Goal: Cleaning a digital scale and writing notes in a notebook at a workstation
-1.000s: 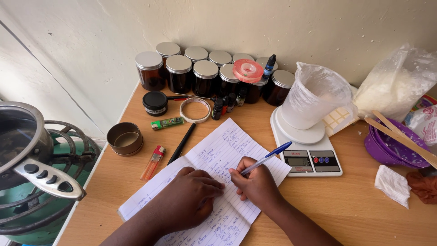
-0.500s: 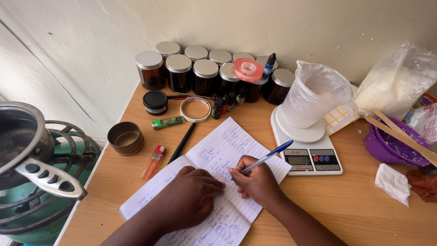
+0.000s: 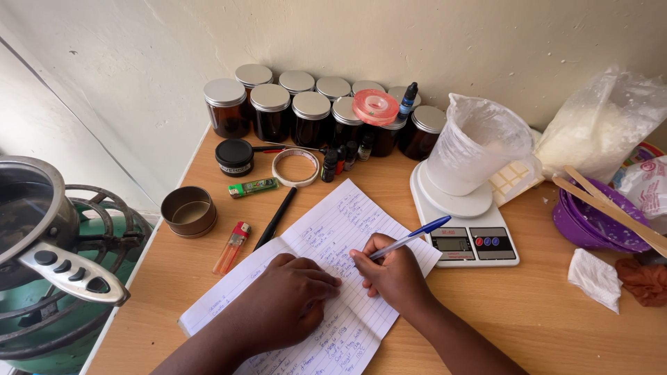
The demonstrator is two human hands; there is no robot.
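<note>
Under both hands spreads a smooth wooden table point(image 3: 542, 319). Left of the left hand, a green gas burner point(image 3: 48, 305) carries a steel pot point(image 3: 28, 208), cut off by the frame edge. Beyond the right hand a white scale point(image 3: 462, 232) bears a cloudy plastic jug point(image 3: 476, 142). Behind stand amber glass jars point(image 3: 292, 111) with silver lids. The lined notebook point(image 3: 333, 229) lies open beneath the hands, its far corner showing. The left hand point(image 3: 288, 298) rests flat, fingers loosely curled, pinning the page. The right hand point(image 3: 394, 272) is closed around a blue pen point(image 3: 406, 238), tip on paper. The handwriting is too small to make out.
</note>
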